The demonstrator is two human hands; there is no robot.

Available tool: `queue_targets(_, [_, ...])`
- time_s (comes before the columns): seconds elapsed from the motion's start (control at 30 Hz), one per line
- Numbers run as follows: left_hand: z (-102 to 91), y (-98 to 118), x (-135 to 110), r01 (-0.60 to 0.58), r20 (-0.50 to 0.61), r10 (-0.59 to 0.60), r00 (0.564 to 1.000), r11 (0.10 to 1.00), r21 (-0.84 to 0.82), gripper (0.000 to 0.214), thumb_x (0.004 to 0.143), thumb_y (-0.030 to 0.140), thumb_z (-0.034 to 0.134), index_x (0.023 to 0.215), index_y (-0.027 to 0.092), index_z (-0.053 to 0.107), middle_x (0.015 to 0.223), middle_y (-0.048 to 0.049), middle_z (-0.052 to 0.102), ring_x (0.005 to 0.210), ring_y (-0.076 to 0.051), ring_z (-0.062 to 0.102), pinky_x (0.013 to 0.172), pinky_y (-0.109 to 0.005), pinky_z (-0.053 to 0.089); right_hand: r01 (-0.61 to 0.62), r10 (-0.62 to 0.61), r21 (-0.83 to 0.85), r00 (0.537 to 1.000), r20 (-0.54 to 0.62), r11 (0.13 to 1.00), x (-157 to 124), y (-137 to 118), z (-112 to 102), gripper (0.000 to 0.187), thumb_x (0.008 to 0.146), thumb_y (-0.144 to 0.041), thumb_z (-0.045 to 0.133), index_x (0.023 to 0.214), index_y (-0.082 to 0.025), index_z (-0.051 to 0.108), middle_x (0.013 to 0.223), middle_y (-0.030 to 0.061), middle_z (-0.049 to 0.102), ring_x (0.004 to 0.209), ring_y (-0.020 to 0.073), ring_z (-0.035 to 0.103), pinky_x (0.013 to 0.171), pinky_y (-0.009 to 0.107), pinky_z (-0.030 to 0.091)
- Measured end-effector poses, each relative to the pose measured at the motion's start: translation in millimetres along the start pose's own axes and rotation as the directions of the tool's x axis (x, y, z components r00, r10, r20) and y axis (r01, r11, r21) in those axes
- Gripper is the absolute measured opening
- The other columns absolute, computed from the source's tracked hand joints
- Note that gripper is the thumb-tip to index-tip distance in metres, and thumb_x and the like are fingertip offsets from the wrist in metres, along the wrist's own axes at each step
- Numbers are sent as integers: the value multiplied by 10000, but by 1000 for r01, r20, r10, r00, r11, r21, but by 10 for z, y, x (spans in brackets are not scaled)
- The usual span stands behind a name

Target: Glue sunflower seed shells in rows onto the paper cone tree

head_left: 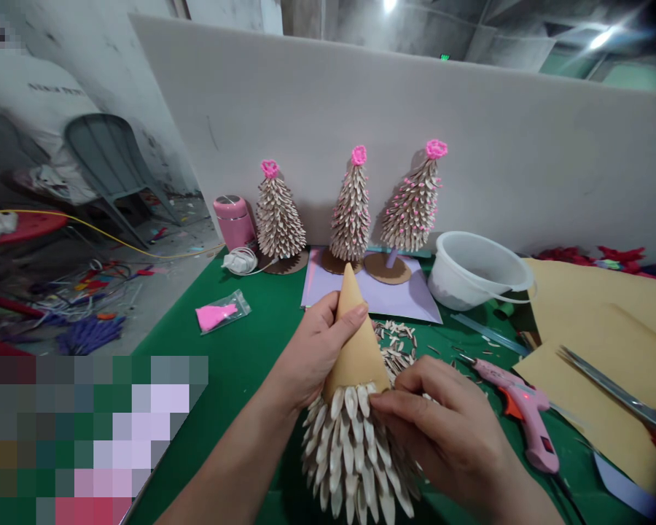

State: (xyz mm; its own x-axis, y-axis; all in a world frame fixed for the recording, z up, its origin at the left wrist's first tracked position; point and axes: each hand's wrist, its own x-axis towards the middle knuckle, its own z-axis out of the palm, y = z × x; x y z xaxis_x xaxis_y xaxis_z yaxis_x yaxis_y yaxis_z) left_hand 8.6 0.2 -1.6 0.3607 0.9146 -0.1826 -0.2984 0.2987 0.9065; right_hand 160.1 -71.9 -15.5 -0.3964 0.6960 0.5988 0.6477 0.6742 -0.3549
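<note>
My left hand (320, 346) is wrapped round the upper part of a tan paper cone (355, 364), tip pointing away from me. Overlapping rows of pale sunflower seed shells (355, 445) cover the cone's lower part. At the top row, on the right side, the fingertips of my right hand (442, 415) are pinched together against a shell, which they partly hide. Behind the cone lies a pile of loose seed shells (399, 343). To the right of my right hand rests a pink hot glue gun (519, 408), its red light on.
Finished shell trees (350, 211) with pink tops stand at the back, near a pink jar (235, 222) and coiled white cable (240, 260). A white bucket (470, 273), tan paper (595, 394) and scissors (612, 386) are right. A pink bag (221, 313) lies left.
</note>
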Motion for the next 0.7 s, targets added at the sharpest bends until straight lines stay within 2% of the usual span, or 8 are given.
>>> queue_targets(0.37, [9, 15, 2, 7, 3, -7, 1000, 1000, -21, 257, 714, 316, 629, 884, 160, 516, 680, 3, 604, 572, -93, 526, 537, -209, 414, -6, 6, 4, 1000, 4, 1000, 17, -11, -4, 151, 787, -120, 564, 900, -189, 638, 707, 22, 576, 633, 127, 493, 535, 265, 378])
queue_targets(0.43, [3, 18, -2, 8, 6, -8, 1000, 1000, -21, 265, 713, 322, 628, 893, 162, 516, 689, -4, 612, 575, -100, 535, 539, -215, 415, -26, 24, 47, 999, 39, 999, 18, -28, -49, 185, 783, -130, 568, 948, -196, 618, 730, 25, 577, 643, 131, 505, 543, 269, 400])
queue_targets(0.53, [-4, 30, -8, 7, 8, -7, 1000, 999, -32, 274, 708, 327, 631, 896, 162, 519, 690, -8, 612, 571, -109, 544, 542, -228, 422, -89, 72, 220, 994, 83, 971, -8, -50, -151, 298, 780, -156, 576, 1072, -213, 556, 805, 29, 566, 708, 139, 533, 584, 270, 447])
queue_targets(0.6, [-9, 38, -12, 3, 12, -2, 1000, 999, -42, 271, 708, 318, 633, 896, 160, 519, 687, -8, 610, 572, -107, 545, 548, -228, 429, -118, 115, 317, 993, 29, 941, -39, -52, -215, 331, 791, -146, 559, 1111, -227, 533, 825, 20, 546, 716, 129, 532, 595, 258, 454])
queue_targets(0.7, [-15, 41, -14, -1, 21, 2, 1000, 999, -42, 260, 719, 318, 624, 892, 156, 517, 692, -15, 619, 575, -104, 549, 547, -222, 437, -137, 178, 331, 979, -97, 934, -82, -31, -267, 341, 790, -96, 539, 1104, -231, 550, 811, 14, 521, 701, 121, 516, 565, 243, 428])
